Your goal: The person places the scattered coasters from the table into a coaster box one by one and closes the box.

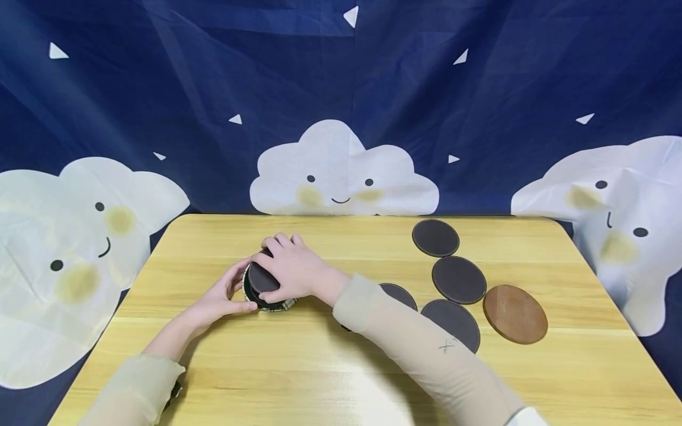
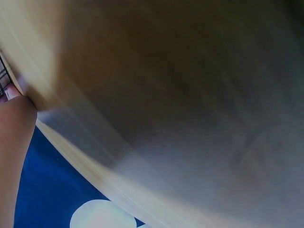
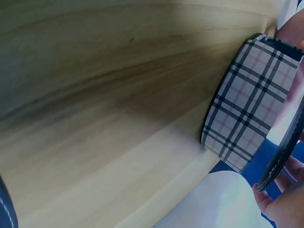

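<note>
Pale yellow wood-grain tabletop (image 1: 277, 367), round cream-and-black plaid holder (image 3: 251, 99) towards its left, four flat dark round discs (image 1: 459, 280) with stitched edges towards its right, flat reddish-brown round disc (image 1: 515, 314) just beside them.

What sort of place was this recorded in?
Probably an indoor recording corner, though the wider room is out of view: a wood-grain table, a navy cloud-print cloth backdrop behind it, and round coasters.
</note>
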{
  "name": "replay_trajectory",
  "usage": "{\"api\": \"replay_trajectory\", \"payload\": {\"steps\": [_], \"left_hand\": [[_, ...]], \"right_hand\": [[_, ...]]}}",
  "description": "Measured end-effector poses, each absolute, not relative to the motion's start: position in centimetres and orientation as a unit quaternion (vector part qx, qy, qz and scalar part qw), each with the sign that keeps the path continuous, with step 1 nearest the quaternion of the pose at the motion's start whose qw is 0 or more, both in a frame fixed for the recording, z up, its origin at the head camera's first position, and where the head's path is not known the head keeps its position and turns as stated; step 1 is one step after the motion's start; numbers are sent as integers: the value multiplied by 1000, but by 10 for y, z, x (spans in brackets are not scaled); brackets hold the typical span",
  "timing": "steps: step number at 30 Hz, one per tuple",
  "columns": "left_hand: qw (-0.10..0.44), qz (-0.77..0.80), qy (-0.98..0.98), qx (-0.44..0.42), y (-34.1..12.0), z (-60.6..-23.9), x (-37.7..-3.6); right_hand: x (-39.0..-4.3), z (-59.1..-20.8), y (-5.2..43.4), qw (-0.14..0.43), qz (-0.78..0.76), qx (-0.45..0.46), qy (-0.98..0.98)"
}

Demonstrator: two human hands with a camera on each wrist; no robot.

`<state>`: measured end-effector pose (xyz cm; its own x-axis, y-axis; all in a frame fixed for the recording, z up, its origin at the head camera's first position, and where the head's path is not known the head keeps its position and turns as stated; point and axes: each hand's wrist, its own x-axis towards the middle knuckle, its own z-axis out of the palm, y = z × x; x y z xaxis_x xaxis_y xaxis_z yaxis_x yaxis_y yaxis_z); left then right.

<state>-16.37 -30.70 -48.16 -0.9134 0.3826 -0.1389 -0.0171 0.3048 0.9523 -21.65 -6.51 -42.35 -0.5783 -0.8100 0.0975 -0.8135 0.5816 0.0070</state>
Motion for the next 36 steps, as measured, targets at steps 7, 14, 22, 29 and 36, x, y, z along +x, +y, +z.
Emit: {"api": "replay_trajectory", "payload": {"steps": [7, 14, 22, 29, 36], "left_hand": [[172, 582, 786, 119, -307, -481, -164], [173, 577, 789, 117, -308, -480, -163], [174, 577, 789, 121, -307, -480, -163], [175, 578, 787, 123, -308, -482, -164], [178, 582, 783, 126, -308, -483, -164]], "right_hand": [[-219, -429, -69, 30, 24, 451, -891], [-218, -433, -74, 17, 24, 448, -894], [-215, -439, -77, 18, 16, 456, -890], [-213, -442, -79, 33, 10, 462, -886], [-211, -445, -78, 44, 4, 464, -885]]}}
